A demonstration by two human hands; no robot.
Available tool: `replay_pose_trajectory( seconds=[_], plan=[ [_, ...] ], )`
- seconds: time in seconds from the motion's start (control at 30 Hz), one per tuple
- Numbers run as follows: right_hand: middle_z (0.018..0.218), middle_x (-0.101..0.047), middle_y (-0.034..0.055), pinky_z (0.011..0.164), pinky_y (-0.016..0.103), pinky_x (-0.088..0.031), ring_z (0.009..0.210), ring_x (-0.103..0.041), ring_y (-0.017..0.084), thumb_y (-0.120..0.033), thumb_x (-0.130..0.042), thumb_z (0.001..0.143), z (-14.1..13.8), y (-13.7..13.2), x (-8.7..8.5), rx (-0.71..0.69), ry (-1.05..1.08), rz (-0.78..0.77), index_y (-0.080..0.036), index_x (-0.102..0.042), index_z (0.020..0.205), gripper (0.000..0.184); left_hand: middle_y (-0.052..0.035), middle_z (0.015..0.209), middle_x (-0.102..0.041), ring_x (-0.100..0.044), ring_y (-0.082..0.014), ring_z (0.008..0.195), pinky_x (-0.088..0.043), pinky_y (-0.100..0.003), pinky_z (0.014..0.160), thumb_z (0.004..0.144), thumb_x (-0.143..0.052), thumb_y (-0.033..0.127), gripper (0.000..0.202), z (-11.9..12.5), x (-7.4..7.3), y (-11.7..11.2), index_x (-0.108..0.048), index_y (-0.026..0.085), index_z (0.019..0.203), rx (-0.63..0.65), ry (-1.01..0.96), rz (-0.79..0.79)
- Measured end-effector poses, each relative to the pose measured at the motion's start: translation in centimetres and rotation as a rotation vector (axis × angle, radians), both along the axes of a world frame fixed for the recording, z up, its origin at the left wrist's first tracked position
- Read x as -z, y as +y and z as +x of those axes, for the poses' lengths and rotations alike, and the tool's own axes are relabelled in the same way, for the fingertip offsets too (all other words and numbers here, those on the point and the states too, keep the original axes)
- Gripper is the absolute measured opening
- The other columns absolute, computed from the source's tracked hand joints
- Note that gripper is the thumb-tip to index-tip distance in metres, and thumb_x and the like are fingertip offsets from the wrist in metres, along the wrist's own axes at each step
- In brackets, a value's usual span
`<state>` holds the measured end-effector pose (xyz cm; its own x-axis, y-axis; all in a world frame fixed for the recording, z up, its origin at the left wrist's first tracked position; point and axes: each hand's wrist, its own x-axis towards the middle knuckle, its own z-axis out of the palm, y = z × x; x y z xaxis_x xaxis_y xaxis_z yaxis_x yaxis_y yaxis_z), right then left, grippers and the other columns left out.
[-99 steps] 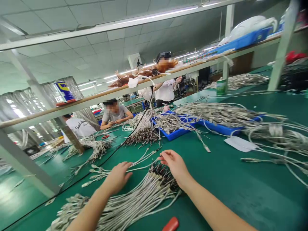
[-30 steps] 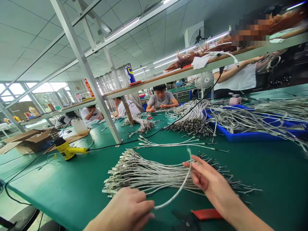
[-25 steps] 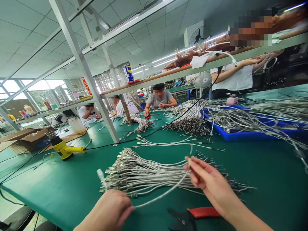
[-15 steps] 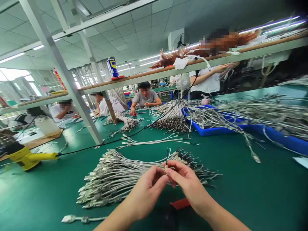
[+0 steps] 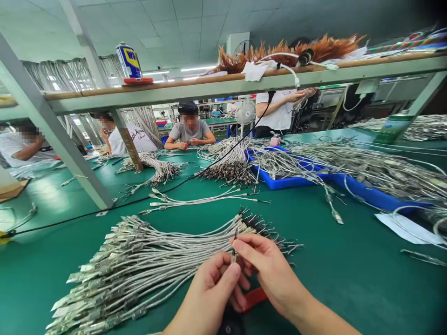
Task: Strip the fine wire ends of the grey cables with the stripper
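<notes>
My left hand is closed, with thumb and fingertips pinched on the stripped end of a white cable. Just above, my right hand pinches the thin dark wires that stick up from that end. The rest of this cable is hidden behind my hands. Right behind them lies a large bundle of white braided cables, plugs to the left and dark bare wire ends to the right. Below my fingers shows a red object, partly covered and of unclear kind.
Several loose cables lie behind the bundle. Blue trays heaped with cables stand at the right, near a white paper. A black cord crosses the green table. Overhead runs a shelf with a spray can. Co-workers sit beyond.
The view has swung to the right and the scene has slid left. My right fingertips have come onto the wires, which stood free above my fingers before.
</notes>
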<state>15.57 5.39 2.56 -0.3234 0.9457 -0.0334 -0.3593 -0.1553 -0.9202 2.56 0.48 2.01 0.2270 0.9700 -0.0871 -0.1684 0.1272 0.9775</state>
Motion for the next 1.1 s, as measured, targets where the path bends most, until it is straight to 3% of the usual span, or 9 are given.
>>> replay_pose_trajectory(
  seconds=[0.07,0.17,0.23,0.5,0.73,0.93,1.1],
  plan=[
    [0.054,-0.053,-0.0033,0.045,0.019,-0.033,0.047,-0.041,0.008,-0.041,-0.082,0.072,0.0,-0.2,0.1,-0.024,0.014,-0.015,-0.015,-0.072,0.074,0.027,-0.0011,0.072,-0.058,-0.044,-0.0047,0.044,-0.032,-0.015,0.039,0.084,-0.059,0.057,0.044,0.1,-0.2,0.0,-0.055,0.013,0.09,-0.034,-0.036,0.009],
    [0.061,-0.057,-0.0004,0.046,0.019,-0.036,0.051,-0.043,0.009,-0.043,-0.08,0.074,0.0,-0.5,0.0,0.002,0.063,-0.04,-0.014,-0.074,0.08,0.03,0.0036,0.059,-0.051,-0.027,-0.0026,0.038,-0.018,-0.016,0.036,0.085,-0.057,0.057,0.043,0.1,-0.4,0.1,-0.054,0.014,0.086,-0.037,-0.094,-0.033],
    [0.067,-0.06,0.0018,0.047,0.019,-0.039,0.054,-0.046,0.011,-0.045,-0.078,0.076,-0.1,-0.6,-0.2,0.016,0.104,-0.066,-0.014,-0.074,0.084,0.032,0.005,0.054,-0.048,-0.024,-0.003,0.038,-0.015,-0.017,0.037,0.083,-0.057,0.057,0.043,0.0,-0.5,0.2,-0.054,0.014,0.084,-0.026,-0.143,-0.064],
    [0.066,-0.057,0.001,0.047,0.02,-0.039,0.055,-0.046,0.011,-0.04,-0.078,0.077,0.0,-0.3,-0.3,0.019,0.111,-0.071,-0.014,-0.072,0.085,0.027,0.0063,0.056,-0.046,-0.02,-0.0042,0.041,-0.019,-0.02,0.042,0.091,-0.05,0.049,0.034,-0.3,0.2,0.2,-0.054,0.015,0.089,0.003,-0.111,-0.036],
    [0.052,-0.05,-0.003,0.048,0.019,-0.038,0.052,-0.044,0.01,-0.038,-0.083,0.073,0.0,-0.4,-0.5,0.04,0.057,-0.058,-0.017,-0.072,0.079,0.025,0.003,0.063,-0.049,-0.039,-0.0087,0.056,-0.028,-0.02,0.052,0.094,-0.048,0.044,0.03,-0.5,1.1,0.3,-0.056,0.015,0.089,0.015,-0.037,0.025],
    [0.05,-0.051,-0.0035,0.047,0.019,-0.037,0.049,-0.042,0.01,-0.04,-0.081,0.075,-0.1,-0.4,-0.3,0.091,0.003,0.0,-0.017,-0.072,0.08,0.025,0.0063,0.058,-0.046,-0.022,-0.0052,0.043,-0.019,-0.02,0.044,0.089,-0.052,0.053,0.036,-0.3,0.6,0.4,-0.052,0.016,0.085,-0.08,-0.122,-0.065],
    [0.054,-0.053,-0.003,0.048,0.021,-0.039,0.051,-0.046,0.011,-0.038,-0.082,0.074,-0.2,-0.7,-0.2,0.103,-0.016,0.047,-0.018,-0.072,0.082,0.024,0.0055,0.059,-0.046,-0.021,-0.0042,0.042,-0.013,-0.02,0.04,0.087,-0.054,0.056,0.04,-0.1,0.3,0.3,-0.052,0.016,0.082,-0.087,-0.138,-0.056]
  ],
)
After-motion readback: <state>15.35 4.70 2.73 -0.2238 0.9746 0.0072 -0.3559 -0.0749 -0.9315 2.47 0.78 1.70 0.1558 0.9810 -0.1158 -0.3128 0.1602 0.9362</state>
